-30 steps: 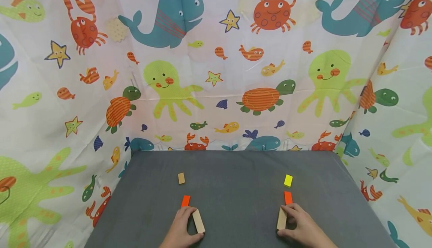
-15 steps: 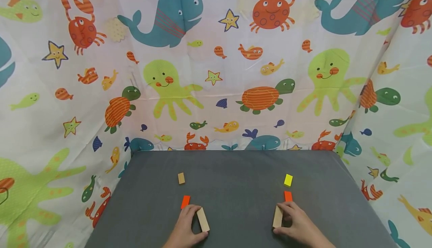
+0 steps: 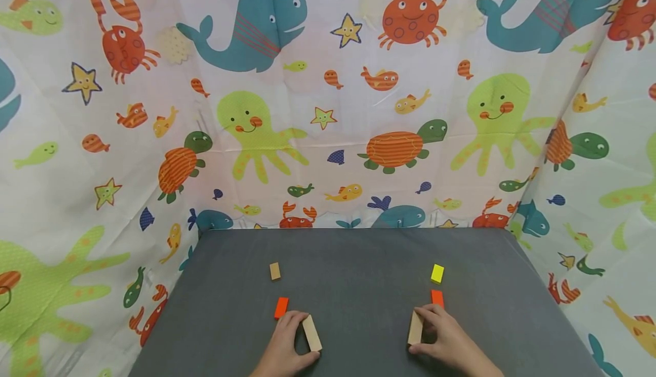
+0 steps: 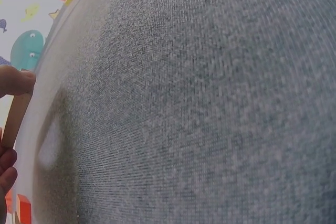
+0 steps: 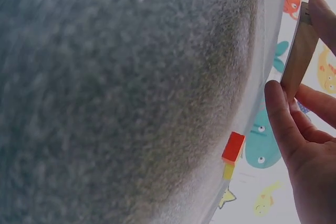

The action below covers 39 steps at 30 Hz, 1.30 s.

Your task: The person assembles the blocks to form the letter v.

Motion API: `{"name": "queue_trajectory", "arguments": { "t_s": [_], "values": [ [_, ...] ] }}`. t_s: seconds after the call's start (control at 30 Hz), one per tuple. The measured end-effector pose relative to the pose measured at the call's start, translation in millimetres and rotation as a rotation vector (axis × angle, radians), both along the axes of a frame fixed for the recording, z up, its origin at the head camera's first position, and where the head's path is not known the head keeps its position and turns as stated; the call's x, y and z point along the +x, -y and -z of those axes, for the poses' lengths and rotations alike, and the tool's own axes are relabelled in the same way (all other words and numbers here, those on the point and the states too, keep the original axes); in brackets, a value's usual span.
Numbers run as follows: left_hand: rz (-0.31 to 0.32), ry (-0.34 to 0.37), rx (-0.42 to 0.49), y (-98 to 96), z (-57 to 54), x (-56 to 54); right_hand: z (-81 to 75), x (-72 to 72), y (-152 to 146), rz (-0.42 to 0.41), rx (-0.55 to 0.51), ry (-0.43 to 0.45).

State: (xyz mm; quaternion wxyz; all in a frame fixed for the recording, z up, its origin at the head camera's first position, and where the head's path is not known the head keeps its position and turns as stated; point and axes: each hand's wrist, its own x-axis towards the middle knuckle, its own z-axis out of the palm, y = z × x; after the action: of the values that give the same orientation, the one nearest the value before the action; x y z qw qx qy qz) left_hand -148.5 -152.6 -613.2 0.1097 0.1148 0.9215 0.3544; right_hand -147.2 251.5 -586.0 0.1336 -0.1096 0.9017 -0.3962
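Observation:
My left hand (image 3: 286, 344) pinches a pale wooden block (image 3: 311, 333) by its two ends, between thumb and fingers. Across from it, my right hand (image 3: 445, 336) grips a second pale wooden block (image 3: 415, 328) the same way. A stretch of grey cloth separates the two blocks. Just beyond the left fingers lies a red block (image 3: 281, 307). Another red block (image 3: 437, 298) sits beyond the right hand, partly covered by it. In the right wrist view, the wooden block (image 5: 301, 51) spans from thumb to fingertips.
Farther back on the grey table (image 3: 353, 269) are a small tan block (image 3: 275, 271) on the left and a yellow block (image 3: 437, 274) on the right. A white curtain (image 3: 318, 86) printed with sea animals stands behind the table and along both sides.
Both hands have moved inward with their wooden blocks, the left one rightward and the right one leftward, so the gap has narrowed. The red, tan and yellow blocks stay put.

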Motion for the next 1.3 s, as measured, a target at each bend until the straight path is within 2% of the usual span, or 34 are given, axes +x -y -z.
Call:
{"name": "queue_trajectory", "arguments": {
  "t_s": [0.47,0.7,1.07,1.3],
  "values": [
    [-0.006,-0.017,-0.012,-6.3,2.2,1.1,-2.8,-6.6,18.1,-0.055,-0.007,-0.025],
    [-0.005,-0.024,0.0,-10.3,1.7,0.2,-4.2,-10.8,24.4,-0.051,0.002,-0.007],
    [-0.001,-0.028,0.013,-14.6,0.7,-0.5,-1.5,-15.2,34.4,-0.111,-0.013,-0.059],
    [-0.01,-0.022,0.017,-19.4,0.6,-3.2,-2.6,-19.4,44.0,-0.116,-0.013,-0.045]
  ]
}}
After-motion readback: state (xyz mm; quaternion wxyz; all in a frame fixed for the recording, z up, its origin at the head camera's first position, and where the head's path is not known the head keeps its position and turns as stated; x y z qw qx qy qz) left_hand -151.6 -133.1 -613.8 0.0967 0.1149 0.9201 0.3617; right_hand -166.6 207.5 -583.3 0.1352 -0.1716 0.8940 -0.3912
